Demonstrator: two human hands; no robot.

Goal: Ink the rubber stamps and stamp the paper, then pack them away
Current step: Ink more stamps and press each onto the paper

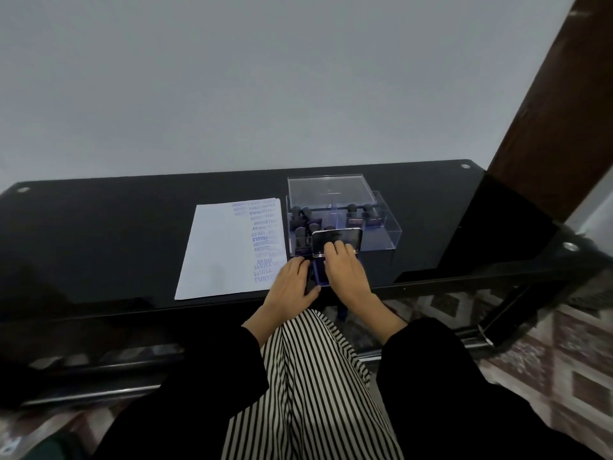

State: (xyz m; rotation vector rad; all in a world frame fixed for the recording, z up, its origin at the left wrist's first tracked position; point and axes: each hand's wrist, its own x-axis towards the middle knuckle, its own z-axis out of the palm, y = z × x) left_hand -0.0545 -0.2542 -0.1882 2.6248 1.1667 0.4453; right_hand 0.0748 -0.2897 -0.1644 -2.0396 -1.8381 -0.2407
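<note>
A white sheet of paper (225, 250) lies on the black glass table (99, 234), its right side covered with purple stamp prints. Right of it stands a clear plastic box (381, 227) with several dark-handled rubber stamps (303, 220) inside. In front of the box sits the ink pad (318, 277), its metal lid (335, 239) standing up. My right hand (345, 270) rests on the pad with fingers against the raised lid. Steadying the pad's left edge is my left hand (292, 283). The pad's inked face is mostly hidden under my hands.
The box's clear lid (326, 190) leans at its back. A dark wooden post (547, 111) rises at the right. The table's front edge runs just below my hands, above a patterned floor (547, 343).
</note>
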